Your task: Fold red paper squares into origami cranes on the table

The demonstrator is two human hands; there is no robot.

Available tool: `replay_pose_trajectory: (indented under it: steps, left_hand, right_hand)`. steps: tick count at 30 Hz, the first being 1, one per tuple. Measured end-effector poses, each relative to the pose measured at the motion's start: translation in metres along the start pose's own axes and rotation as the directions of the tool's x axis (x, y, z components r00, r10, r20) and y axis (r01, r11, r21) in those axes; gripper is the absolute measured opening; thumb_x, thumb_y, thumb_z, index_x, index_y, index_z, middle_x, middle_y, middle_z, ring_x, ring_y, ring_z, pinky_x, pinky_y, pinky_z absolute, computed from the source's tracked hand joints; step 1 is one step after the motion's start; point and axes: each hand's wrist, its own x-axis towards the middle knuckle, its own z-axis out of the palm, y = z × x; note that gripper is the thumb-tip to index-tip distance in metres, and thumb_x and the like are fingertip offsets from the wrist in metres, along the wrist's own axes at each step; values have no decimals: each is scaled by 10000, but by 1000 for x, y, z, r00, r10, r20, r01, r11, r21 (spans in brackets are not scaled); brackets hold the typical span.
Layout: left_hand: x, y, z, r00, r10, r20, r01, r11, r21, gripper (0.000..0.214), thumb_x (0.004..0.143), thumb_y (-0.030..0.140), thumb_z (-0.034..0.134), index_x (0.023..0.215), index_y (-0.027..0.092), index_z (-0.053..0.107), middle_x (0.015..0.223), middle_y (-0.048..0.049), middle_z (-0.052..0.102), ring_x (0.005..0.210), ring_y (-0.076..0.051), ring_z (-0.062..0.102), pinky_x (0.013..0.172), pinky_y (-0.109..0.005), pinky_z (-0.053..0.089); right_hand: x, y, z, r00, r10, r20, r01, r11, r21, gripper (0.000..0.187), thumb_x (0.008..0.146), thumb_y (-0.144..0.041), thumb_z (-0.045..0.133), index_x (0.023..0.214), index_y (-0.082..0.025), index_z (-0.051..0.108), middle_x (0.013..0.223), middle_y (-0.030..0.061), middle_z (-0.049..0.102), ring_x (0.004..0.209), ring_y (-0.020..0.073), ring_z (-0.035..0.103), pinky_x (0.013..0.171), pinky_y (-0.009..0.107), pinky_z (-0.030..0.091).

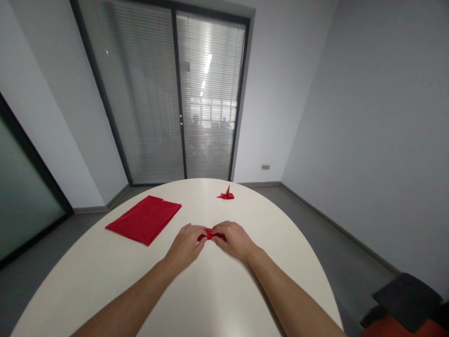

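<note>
A small piece of folded red paper [209, 233] is pinched between my two hands, just above or on the white table. My left hand [187, 242] grips its left end with thumb and fingers. On the other end, my right hand [234, 239] has its fingers and thumb closed around the paper. Most of the folded piece is hidden by my fingers, so its full shape does not show. Beyond my hands sits a finished-looking red origami crane [227, 194] with a pointed part sticking up.
A flat stack of red paper [145, 220] lies on the left of the round white table [210, 299]. At the lower right is a black and red chair [407, 299]. Glass doors with blinds [210, 93] stand behind the table.
</note>
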Motion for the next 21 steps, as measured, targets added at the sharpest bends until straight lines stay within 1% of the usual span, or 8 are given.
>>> replay_pose_trajectory:
  steps: [3,6,9,13,18,21]
  left_hand:
    - [0,1,-1,1000,9,-8,-9,1000,-2,151,909,164,533,968,234,653,1039,-26,728,991,-213,648,1042,-450,413]
    - [1,1,-1,999,28,-26,-29,1000,-8,115,890,154,559,915,222,648,1000,-32,722,955,-219,642,969,-425,458]
    - [2,1,-1,998,47,-50,-48,999,-25,99,880,141,571,866,213,638,984,-43,708,959,-227,629,910,-404,480]
    - [2,0,1,996,61,-72,-64,997,-45,110,887,131,561,870,213,631,1038,-49,684,1001,-227,616,926,-399,475]
    - [1,-1,2,993,54,-103,-60,997,-49,119,872,115,566,880,218,624,1064,-44,672,1000,-221,618,922,-390,480]
    - [0,-2,3,993,46,-107,-52,997,-51,127,864,113,579,912,218,631,1064,-46,669,995,-221,618,918,-386,487]
  right_hand:
    - [1,2,4,999,7,-41,-4,998,58,250,975,-350,540,1081,-242,740,1065,51,746,1016,217,650,910,328,468]
    - [3,4,8,996,16,-88,-5,994,113,177,934,-302,615,1031,-246,752,1030,30,749,979,200,654,890,305,477]
    - [4,5,11,993,7,-120,11,989,150,140,909,-267,653,986,-254,768,1033,22,743,964,185,652,885,290,478]
    - [4,5,10,991,-8,-134,32,983,181,137,899,-246,661,980,-261,770,1048,23,729,962,178,646,876,282,478]
    - [3,5,9,989,5,-149,25,980,195,127,854,-165,676,949,-228,731,949,17,710,882,168,630,805,271,471]
    - [3,5,9,989,4,-147,24,982,189,139,841,-136,668,940,-218,720,923,18,699,869,167,619,798,272,462]
